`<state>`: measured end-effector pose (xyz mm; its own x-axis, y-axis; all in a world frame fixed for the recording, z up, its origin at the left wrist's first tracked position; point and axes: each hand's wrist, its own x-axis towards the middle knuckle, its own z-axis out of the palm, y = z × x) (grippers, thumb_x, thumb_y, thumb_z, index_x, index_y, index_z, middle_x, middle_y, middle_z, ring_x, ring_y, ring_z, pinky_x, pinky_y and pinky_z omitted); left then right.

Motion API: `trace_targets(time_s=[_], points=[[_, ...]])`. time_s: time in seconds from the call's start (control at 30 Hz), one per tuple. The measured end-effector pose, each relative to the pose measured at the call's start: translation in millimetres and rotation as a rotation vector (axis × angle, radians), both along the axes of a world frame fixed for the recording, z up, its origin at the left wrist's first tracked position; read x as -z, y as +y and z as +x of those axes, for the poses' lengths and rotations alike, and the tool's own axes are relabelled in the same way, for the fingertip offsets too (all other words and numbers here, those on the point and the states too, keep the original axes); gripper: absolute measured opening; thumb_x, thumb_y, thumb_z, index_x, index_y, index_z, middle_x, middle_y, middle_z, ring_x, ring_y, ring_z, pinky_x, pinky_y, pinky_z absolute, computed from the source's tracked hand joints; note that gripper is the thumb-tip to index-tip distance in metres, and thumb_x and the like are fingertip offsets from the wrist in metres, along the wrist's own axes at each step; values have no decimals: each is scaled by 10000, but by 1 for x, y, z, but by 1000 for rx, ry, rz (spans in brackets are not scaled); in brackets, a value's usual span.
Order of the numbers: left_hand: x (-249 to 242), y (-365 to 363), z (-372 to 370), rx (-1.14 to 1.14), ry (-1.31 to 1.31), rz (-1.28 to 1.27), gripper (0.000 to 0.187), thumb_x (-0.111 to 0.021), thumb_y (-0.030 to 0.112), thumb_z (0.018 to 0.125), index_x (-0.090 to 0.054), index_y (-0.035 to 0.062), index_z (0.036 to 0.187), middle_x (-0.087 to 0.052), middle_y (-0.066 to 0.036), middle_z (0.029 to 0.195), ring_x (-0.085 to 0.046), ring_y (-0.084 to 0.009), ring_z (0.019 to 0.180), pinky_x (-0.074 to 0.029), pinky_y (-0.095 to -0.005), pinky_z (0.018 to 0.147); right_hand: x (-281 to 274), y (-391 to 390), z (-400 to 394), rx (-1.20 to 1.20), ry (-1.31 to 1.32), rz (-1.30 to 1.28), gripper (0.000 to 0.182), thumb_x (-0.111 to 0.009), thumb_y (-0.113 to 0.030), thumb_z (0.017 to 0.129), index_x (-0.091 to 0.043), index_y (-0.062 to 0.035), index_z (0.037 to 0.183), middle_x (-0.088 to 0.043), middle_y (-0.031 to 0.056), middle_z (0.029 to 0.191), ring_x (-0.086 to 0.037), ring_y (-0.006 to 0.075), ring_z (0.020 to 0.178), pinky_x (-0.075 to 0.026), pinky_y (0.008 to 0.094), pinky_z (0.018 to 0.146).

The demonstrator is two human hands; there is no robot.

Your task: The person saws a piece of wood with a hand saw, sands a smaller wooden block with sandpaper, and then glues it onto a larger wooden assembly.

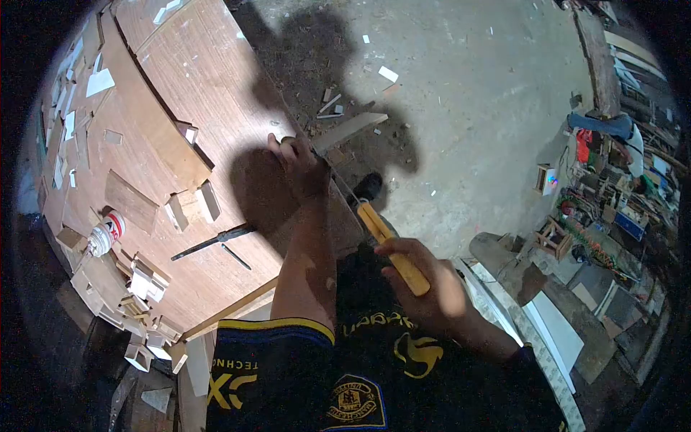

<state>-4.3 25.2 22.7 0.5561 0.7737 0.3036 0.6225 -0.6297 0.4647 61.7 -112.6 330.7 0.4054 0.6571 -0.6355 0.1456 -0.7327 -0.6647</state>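
Several white scraps and thin offcuts lay scattered over the far left of the broad wood-grained surface [216,86]. Nearer the person, a white round container with red markings [108,232] lay tilted among small pale wooden box-like pieces [147,284]. To its right, a long curved-looking light brown board [155,115] stretched across the surface, with two short white-faced wooden pieces [191,205] just beside its near end. A slim black tool with a thin side arm [212,241] lay flat nearer the person.

The left hand [296,164] was at the right-hand edge of the surface, its fingers curled; whether they gripped anything could not be told. Beyond that edge, a long pale wooden strip [353,131] lay on the grey concrete floor [468,137], with a dark shoe [369,186] near it.

The right hand [417,277] had its fingers closed around a yellow wooden handle [376,225], which slanted up toward the surface's edge. Thin dark metal extended from the handle's upper end toward the left hand. Farther right, a white flat panel [554,335] lay near a small wooden frame [554,239] and a blue box [631,223].
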Motion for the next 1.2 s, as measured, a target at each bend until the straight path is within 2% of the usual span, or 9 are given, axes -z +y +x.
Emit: trace_targets(time_s=[0.1,0.2,0.3,0.33,0.43,0.57,0.63,0.77,1.2], points=[[4,-3,-2,4,-8,-53,451,-659,403,827,-511,-12,924,-369,-182,1019,-303,-543,1236,-304,-656,1018,33,-1,-6,25,20,46,293,-552,-85,915,-466,-103,1195,-638,163,1070,-650,288,1020,-541,389,796],[12,-2,-4,-5,21,6,456,-673,404,815,-517,-11,921,-375,-179,1017,-302,-542,1242,-308,-645,1021,22,10,-4,21,160,-208,296,-548,-80,916,-463,-100,1199,-634,145,1096,-630,279,1063,-520,388,858],[14,0,-2,-16,11,29,446,-675,401,813,-528,-8,914,-386,-175,1022,-315,-533,1240,-313,-636,1020,0,9,2,43,108,-137,301,-553,-79,915,-463,-98,1202,-626,136,1115,-614,283,1088,-499,381,901],[14,-3,-1,-13,-15,-2,431,-672,393,817,-534,-6,907,-394,-174,1024,-328,-526,1235,-315,-635,1019,10,1,-3,77,16,-73,321,-607,-143,892,-498,-155,1194,-647,158,1052,-658,348,941,-528,396,772],[24,-6,2,-76,-56,58,383,-664,345,826,-538,-11,894,-403,-174,1035,-336,-510,1243,-319,-630,1021,32,-1,-10,155,-5,64,310,-594,-134,902,-500,-146,1197,-643,148,1070,-654,322,979,-523,377,791],[16,-2,3,-45,-25,73,413,-687,349,804,-532,-21,900,-408,-176,1052,-326,-493,1262,-314,-628,1031,14,5,-6,169,80,-38,301,-581,-123,911,-501,-138,1201,-638,150,1079,-645,309,1011,-517,368,805],[20,-3,-3,-13,68,-9,502,-700,424,789,-526,-29,917,-399,-179,1063,-327,-485,1262,-313,-625,1032,2,5,-5,125,22,3,294,-574,-126,917,-500,-130,1201,-636,143,1076,-642,299,1017,-515,368,807],[29,-2,1,-7,18,-21,515,-705,422,779,-524,-41,914,-394,-181,1038,-334,-488,1249,-320,-628,1030,36,2,-6,168,28,52,296,-585,-120,911,-503,-125,1196,-634,138,1082,-641,276,1023,-515,362,812],[20,-2,2,-17,-63,33,346,-647,306,846,-548,-5,959,-419,-170,946,-356,-505,1214,-334,-614,1028,3,2,0,95,96,-44,282,-547,-49,911,-472,-73,1182,-614,138,1111,-610,265,1078,-484,359,895]])
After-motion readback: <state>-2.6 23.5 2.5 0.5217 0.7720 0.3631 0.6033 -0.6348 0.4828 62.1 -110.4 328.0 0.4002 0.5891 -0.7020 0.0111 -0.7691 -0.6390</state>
